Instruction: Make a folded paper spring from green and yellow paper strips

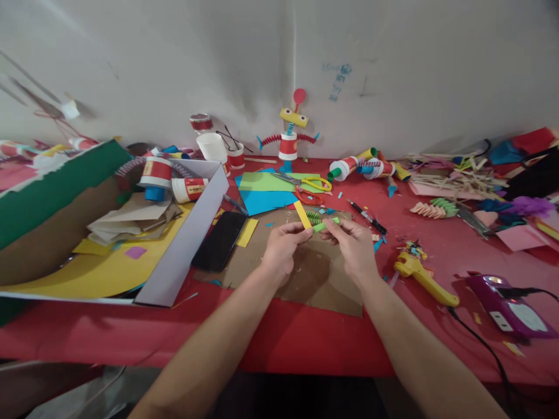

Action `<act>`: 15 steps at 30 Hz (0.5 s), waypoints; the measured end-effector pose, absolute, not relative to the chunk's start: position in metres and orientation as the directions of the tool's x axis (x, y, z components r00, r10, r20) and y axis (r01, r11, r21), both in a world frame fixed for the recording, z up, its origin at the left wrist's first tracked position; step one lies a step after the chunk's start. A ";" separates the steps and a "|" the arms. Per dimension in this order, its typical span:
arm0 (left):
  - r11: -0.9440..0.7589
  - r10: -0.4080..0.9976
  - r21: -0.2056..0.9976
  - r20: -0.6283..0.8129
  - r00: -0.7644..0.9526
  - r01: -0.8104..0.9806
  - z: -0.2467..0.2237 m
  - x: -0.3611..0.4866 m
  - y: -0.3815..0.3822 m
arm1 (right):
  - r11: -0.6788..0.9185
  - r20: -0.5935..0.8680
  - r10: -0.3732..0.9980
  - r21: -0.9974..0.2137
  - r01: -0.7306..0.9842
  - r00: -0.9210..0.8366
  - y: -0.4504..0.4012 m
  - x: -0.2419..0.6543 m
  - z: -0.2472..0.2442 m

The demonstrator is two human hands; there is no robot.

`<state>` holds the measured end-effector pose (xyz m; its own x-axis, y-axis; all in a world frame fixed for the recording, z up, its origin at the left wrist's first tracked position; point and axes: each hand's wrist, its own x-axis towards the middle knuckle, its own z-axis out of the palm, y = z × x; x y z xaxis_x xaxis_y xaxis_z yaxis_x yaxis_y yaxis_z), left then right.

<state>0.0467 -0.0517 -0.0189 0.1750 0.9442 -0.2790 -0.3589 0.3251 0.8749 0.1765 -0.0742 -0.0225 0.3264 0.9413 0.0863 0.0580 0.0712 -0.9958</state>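
My left hand (pixel 283 243) is closed, pinching the end where a yellow paper strip (pixel 301 213) and a green paper strip (pixel 323 226) cross. The yellow strip points up and away. My right hand (pixel 350 241) is closed on the green strip's other side, thumb and fingers pressed together. Just behind the strips lies a green folded-paper spring (pixel 313 217), partly hidden by my hands. Under them is a brown cardboard sheet (pixel 323 279) with small paper scraps. Farther back, yellow-handled scissors (pixel 317 184) rest on green and blue paper sheets (pixel 262 201).
An open box (pixel 161 273) with paper and cup figures stands left, beside a black phone (pixel 219 241). A paper-cup figure (pixel 288 146) stands at the wall. Right are a pen (pixel 367 216), a yellow glue gun (pixel 425 279) with cord, and a purple power strip (pixel 510 308).
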 end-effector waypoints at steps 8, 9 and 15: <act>0.288 0.957 0.906 -0.258 0.136 -0.311 -0.019 0.050 -0.055 | 0.058 0.076 0.935 -0.996 0.061 0.347 -0.074 0.179 -0.025; 0.285 0.958 0.908 -0.256 0.133 -0.306 -0.019 0.050 -0.056 | 0.060 0.083 0.927 -0.995 0.074 0.365 -0.074 0.179 -0.025; 0.272 0.962 0.897 -0.247 0.116 -0.349 -0.021 0.049 -0.055 | 0.113 0.118 0.880 -0.993 0.038 0.459 -0.074 0.174 -0.026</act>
